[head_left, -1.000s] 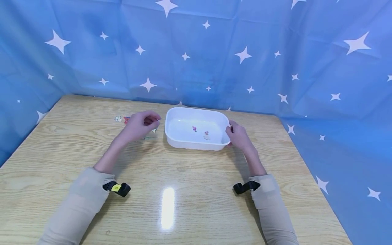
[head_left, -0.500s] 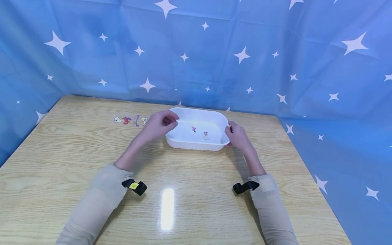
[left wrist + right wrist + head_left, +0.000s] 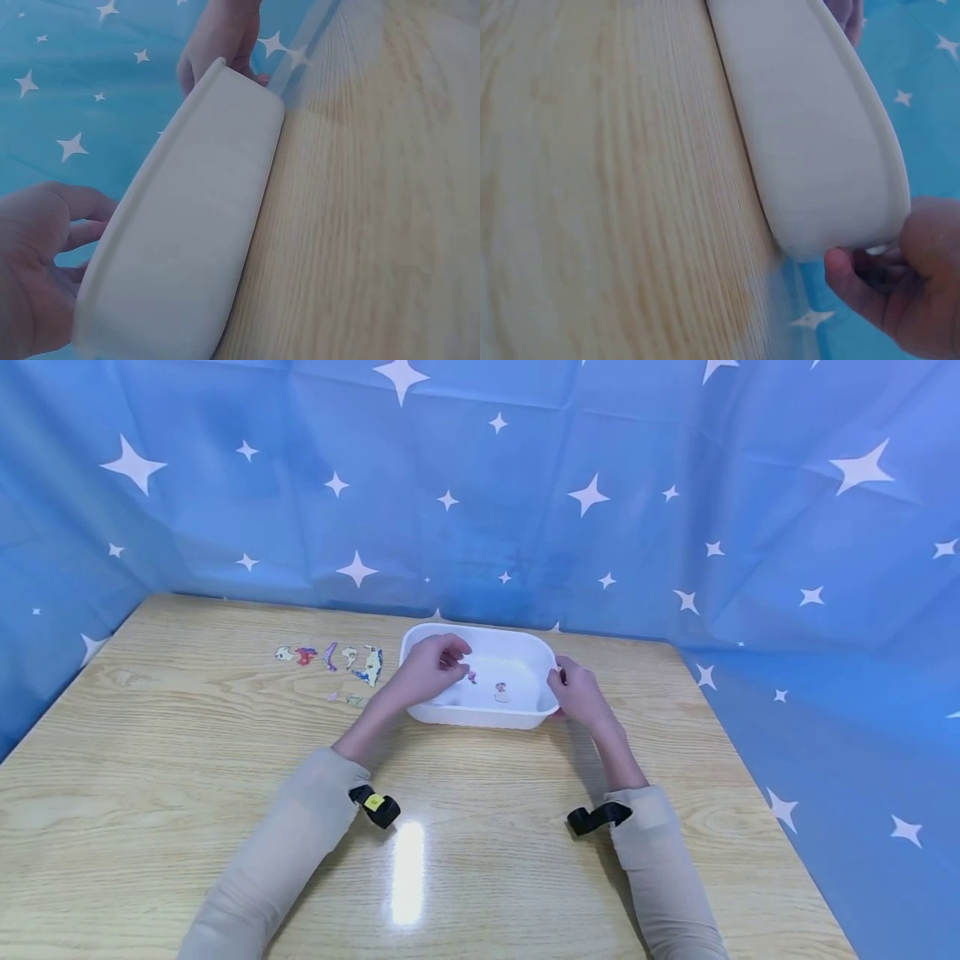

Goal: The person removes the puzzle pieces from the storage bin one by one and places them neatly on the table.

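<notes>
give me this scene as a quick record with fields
container: white tub on a wooden table
inside: small purple-pink piece, small pale piece
left grip: over the tub's left part, fingers loosely bent
right grip: holds the tub's right end
outside: small colourful pieces on the table, left of the tub
background: blue cloth with white stars

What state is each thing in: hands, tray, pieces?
White tray, upright on the table, open-topped
Right hand, gripping the tray's right end
Left hand, over the tray, fingers loosely bent
Pieces inside the tray, two visible, lying apart
Pieces on the table, lying spread out
</notes>
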